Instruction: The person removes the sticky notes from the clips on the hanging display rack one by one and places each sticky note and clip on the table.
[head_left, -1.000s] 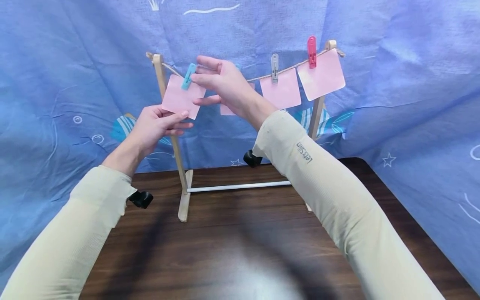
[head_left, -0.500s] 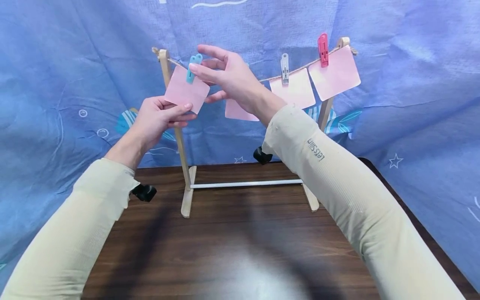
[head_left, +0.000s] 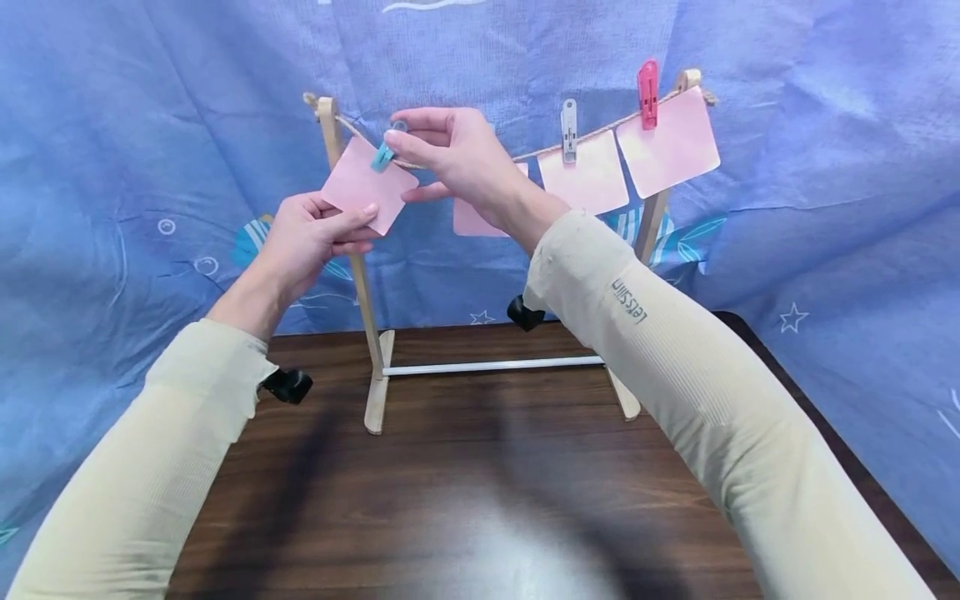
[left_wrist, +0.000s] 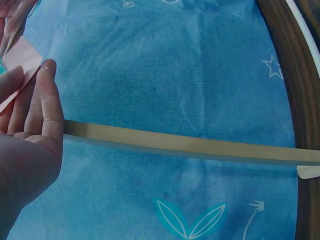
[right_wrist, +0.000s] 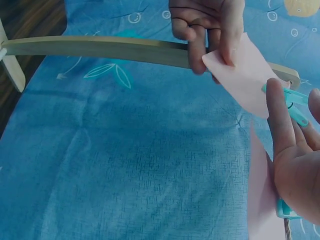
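My left hand (head_left: 303, 237) pinches the lower left part of a pink square card (head_left: 366, 187) between thumb and fingers. At the card's upper edge sits a turquoise clothespin (head_left: 383, 157), by the rope (head_left: 347, 125) near the stand's left post. My right hand (head_left: 472, 162) pinches the handle end of that clothespin with thumb and fingers. In the right wrist view, the clothespin (right_wrist: 297, 116) shows between my right thumb and fingers, and the card (right_wrist: 242, 80) slants down from the left hand (right_wrist: 212, 25). The left wrist view shows the left thumb (left_wrist: 11, 82) lying over the card.
Further right along the rope hang pink cards: one partly behind my right hand, one under a grey clothespin (head_left: 569, 132), one under a red clothespin (head_left: 648, 93). The wooden stand (head_left: 363, 292), with a white crossbar (head_left: 491, 366), stands on a dark table (head_left: 420, 483) before a blue cloth.
My right fingers, spread beside the turquoise clothespin a second ago, have closed on its handles. The clothespin and card have tilted a little. My left hand keeps its grip on the card.
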